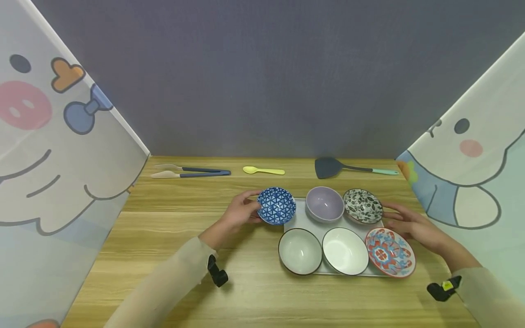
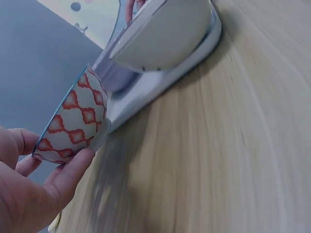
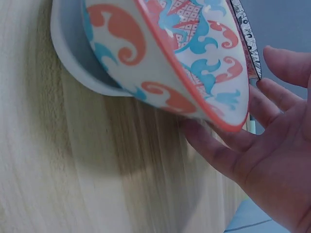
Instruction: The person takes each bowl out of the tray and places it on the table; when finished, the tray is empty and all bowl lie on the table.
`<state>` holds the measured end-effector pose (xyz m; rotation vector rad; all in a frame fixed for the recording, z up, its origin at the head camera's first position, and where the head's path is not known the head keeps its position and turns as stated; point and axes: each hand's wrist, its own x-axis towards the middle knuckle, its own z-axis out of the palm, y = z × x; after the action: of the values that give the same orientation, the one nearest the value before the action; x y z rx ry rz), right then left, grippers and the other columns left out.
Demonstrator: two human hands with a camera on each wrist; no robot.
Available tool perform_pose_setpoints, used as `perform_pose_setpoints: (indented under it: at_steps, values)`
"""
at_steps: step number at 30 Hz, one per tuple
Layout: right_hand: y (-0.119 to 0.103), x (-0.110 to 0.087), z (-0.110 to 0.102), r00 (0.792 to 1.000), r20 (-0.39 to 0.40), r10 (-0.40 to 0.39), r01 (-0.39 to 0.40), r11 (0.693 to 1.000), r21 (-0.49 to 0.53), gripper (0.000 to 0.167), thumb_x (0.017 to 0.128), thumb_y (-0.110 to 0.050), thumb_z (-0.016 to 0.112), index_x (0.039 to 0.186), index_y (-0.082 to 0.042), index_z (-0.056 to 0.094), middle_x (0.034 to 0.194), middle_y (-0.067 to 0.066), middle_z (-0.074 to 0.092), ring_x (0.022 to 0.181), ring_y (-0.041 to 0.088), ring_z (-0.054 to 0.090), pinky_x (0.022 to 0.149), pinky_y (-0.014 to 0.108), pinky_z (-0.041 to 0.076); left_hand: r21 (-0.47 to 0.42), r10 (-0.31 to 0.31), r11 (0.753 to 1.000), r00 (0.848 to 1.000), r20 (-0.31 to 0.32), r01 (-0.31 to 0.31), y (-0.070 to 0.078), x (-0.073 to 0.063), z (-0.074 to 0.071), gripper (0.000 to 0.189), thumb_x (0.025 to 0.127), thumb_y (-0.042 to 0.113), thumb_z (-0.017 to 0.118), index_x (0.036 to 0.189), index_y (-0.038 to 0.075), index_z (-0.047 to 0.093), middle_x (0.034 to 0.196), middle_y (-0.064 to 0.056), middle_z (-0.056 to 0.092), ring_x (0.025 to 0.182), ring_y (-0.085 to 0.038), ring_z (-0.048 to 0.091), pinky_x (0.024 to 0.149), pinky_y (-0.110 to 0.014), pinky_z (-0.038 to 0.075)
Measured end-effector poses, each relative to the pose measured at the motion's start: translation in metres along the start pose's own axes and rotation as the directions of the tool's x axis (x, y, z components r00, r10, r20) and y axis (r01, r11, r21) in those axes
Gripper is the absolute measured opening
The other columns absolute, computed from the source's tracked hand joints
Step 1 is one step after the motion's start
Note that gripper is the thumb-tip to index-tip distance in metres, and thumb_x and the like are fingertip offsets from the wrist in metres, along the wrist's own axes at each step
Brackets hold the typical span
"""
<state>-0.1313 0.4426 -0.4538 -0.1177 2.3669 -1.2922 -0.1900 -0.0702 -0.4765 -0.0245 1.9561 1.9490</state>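
My left hand [image 1: 242, 210] grips the left side of a small bowl with a blue-and-white triangle pattern inside [image 1: 276, 206]. In the left wrist view this bowl [image 2: 75, 116] shows red diamonds outside and a blue rim, between thumb and fingers, tilted beside the tray's corner. Fingers of my right hand [image 1: 410, 223] are loosely spread beside the black-and-white leaf-patterned bowl [image 1: 362, 206]. In the right wrist view the thumb and a finger are close to that bowl's edge [image 3: 249, 41]; contact is unclear. Below this hand is the red-and-blue patterned bowl [image 1: 390, 252].
A white tray [image 1: 296, 221] bears a lilac bowl [image 1: 325, 204], a grey-white bowl [image 1: 300, 251] and a white dark-rimmed bowl [image 1: 345, 251]. Along the table's back lie blue-handled tongs [image 1: 201, 172], a yellow spoon [image 1: 264, 171] and a dark spatula [image 1: 330, 168]. A grey wall stands behind.
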Motion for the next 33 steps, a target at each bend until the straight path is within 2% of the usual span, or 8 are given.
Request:
perform_pose_setpoints:
  at_steps: [4,9,12,18,26,33]
  values:
    - [-0.007,0.005,0.003,1.0,-0.005,-0.009,0.008,0.998,-0.059,0.07,0.106,-0.024,0.056,0.163,-0.005,0.02,0.156,0.038,0.033,0.122,0.023,0.062,0.084,0.034,0.059,-0.001,-0.016,1.0,1.0,-0.027,0.016,-0.003,-0.005,-0.012,0.055,0.093,0.0,0.06,0.146,0.01,0.055,0.113,-0.027,0.065,0.08,-0.029,0.074,0.082,-0.05,0.065]
    - [-0.013,0.009,0.005,1.0,0.0,-0.018,0.018,0.994,-0.104,0.065,0.106,-0.022,0.055,0.162,-0.008,0.026,0.151,0.035,0.042,0.118,0.03,0.06,0.077,0.034,0.06,-0.007,-0.03,1.0,0.998,-0.058,0.03,-0.007,-0.009,-0.027,0.055,0.093,0.0,0.059,0.147,0.009,0.054,0.113,-0.027,0.064,0.082,-0.029,0.074,0.08,-0.047,0.066]
    - [-0.016,0.01,0.005,1.0,0.008,-0.011,0.012,0.991,-0.134,0.062,0.106,-0.021,0.053,0.162,-0.008,0.029,0.149,0.034,0.042,0.118,0.036,0.06,0.078,0.036,0.058,-0.01,-0.039,0.999,0.996,-0.076,0.038,-0.008,-0.01,-0.035,0.055,0.094,0.0,0.059,0.147,0.01,0.054,0.114,-0.027,0.063,0.083,-0.029,0.074,0.079,-0.045,0.067]
    - [-0.026,0.014,0.007,0.999,0.039,-0.005,0.013,0.98,-0.2,0.058,0.107,-0.022,0.052,0.16,-0.009,0.034,0.151,0.035,0.04,0.13,0.055,0.049,0.082,0.038,0.057,-0.009,-0.053,0.999,0.994,-0.099,0.053,-0.013,-0.013,-0.051,0.055,0.094,0.0,0.058,0.148,0.008,0.053,0.118,-0.028,0.062,0.082,-0.026,0.074,0.081,-0.045,0.066]
    - [-0.031,0.022,0.007,0.998,0.062,0.0,0.017,0.962,-0.271,0.056,0.107,-0.022,0.052,0.16,-0.016,0.037,0.148,0.033,0.046,0.132,0.054,0.048,0.08,0.036,0.058,-0.037,-0.074,0.997,0.991,-0.116,0.07,-0.016,-0.015,-0.058,0.056,0.096,0.0,0.057,0.151,0.009,0.048,0.128,-0.031,0.057,0.085,-0.025,0.072,0.087,-0.046,0.065]
    - [-0.032,0.023,0.009,0.999,0.05,-0.017,0.032,0.949,-0.314,0.055,0.107,-0.02,0.052,0.16,-0.017,0.039,0.144,0.032,0.05,0.129,0.051,0.051,0.08,0.037,0.056,-0.028,-0.073,0.997,0.99,-0.12,0.07,-0.018,-0.019,-0.059,0.056,0.097,0.0,0.056,0.152,0.008,0.046,0.128,-0.031,0.057,0.088,-0.029,0.072,0.085,-0.045,0.066]
